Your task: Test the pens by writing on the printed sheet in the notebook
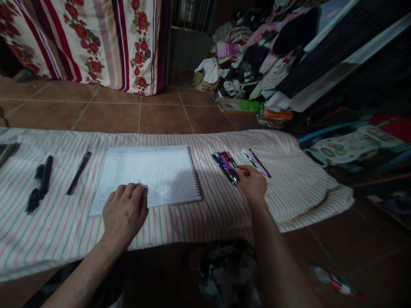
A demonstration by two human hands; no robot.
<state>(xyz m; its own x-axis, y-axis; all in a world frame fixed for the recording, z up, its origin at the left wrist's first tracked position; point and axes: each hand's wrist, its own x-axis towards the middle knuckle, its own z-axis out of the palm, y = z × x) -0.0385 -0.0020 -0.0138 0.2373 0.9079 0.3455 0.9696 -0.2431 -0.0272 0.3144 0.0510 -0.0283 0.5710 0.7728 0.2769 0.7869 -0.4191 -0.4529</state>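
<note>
A spiral-bound notebook (154,175) lies open on a pink-and-white striped cloth (289,192). My left hand (124,211) rests flat on the notebook's near left corner, fingers together and stretched out. My right hand (252,183) sits to the right of the notebook, its fingers curled onto the near end of a bundle of coloured pens (225,164). Another small group of pens (255,161) lies just right of that bundle.
On the cloth's left lie a black pen (78,172) and a black clip-like tool (40,188). Behind are a tiled floor, a floral bedsheet (96,42) and a pile of clothes (257,55). Toys and clutter fill the right side.
</note>
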